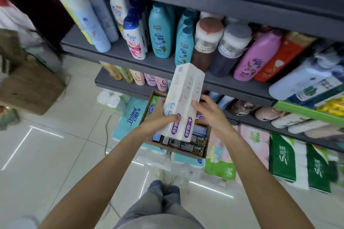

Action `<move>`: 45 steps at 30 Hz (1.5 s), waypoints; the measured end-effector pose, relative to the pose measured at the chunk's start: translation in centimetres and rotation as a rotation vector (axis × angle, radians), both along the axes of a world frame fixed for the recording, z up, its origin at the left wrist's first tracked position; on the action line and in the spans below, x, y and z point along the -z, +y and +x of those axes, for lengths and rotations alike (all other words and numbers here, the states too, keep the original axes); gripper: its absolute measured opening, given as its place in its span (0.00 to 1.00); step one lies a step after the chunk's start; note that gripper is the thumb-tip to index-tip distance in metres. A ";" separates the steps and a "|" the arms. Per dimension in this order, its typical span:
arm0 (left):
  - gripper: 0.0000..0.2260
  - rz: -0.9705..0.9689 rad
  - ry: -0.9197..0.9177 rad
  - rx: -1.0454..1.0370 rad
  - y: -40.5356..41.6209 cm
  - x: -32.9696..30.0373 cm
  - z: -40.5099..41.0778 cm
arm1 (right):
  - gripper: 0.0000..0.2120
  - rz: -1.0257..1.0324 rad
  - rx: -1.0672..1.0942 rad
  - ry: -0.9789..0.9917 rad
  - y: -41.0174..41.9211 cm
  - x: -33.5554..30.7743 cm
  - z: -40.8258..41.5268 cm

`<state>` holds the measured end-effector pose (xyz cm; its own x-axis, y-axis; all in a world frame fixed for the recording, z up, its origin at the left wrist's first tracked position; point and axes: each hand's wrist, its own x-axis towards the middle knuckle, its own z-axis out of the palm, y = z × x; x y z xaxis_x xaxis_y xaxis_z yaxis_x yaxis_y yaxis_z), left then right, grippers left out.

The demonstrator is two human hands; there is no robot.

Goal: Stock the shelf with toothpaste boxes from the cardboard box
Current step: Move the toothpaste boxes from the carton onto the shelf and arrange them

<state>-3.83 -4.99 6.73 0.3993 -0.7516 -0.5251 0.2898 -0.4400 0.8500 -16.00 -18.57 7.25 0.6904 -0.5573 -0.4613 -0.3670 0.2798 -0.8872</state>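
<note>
Both hands hold white toothpaste boxes above the cardboard box.

The left hand (163, 117) grips the toothpaste boxes (183, 102) from the left, the right hand (210, 113) curls against their right side, over the cardboard box (204, 147), below the shelf (130, 52).

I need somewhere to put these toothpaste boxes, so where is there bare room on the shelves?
Bare shelf board shows at the left end, beside the pale blue bottle, and a thin strip runs along the front edge. From the teal bottle rightward the bottles stand packed. The white boxes are held in both hands.
</note>
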 end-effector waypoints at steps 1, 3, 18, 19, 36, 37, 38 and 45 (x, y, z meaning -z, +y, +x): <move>0.24 -0.014 0.006 0.018 0.3 -0.7 0.1 | 0.13 0.008 -0.036 -0.020 -0.1 -0.4 0.1; 0.25 -0.032 -0.013 0.049 1.0 -2.1 0.4 | 0.15 0.046 -0.084 -0.054 -0.1 -1.2 0.2; 0.18 -0.110 -0.023 0.131 4.1 -6.5 3.3 | 0.33 -0.128 -0.128 -0.233 1.5 -6.1 1.2; 0.18 -0.114 -0.035 0.152 4.2 -6.7 3.9 | 0.35 -0.143 -0.127 -0.248 1.5 -6.6 1.7; 0.25 -0.345 -0.485 0.053 1.1 -18.0 12.0 | 0.26 -0.541 0.445 -0.579 -1.4 -19.8 1.0; 0.24 -0.362 -0.537 0.042 0.3 -19.0 12.3 | 0.26 -0.539 0.535 -0.592 -2.4 -20.7 0.2; 0.24 -0.372 -0.590 0.034 -0.4 -20.1 12.4 | 0.27 -0.544 0.607 -0.602 -3.6 -21.6 -0.5; 0.25 -0.313 -0.755 0.055 -6.3 -23.8 11.8 | 0.22 -0.584 0.796 -0.461 -13.0 -23.2 -1.3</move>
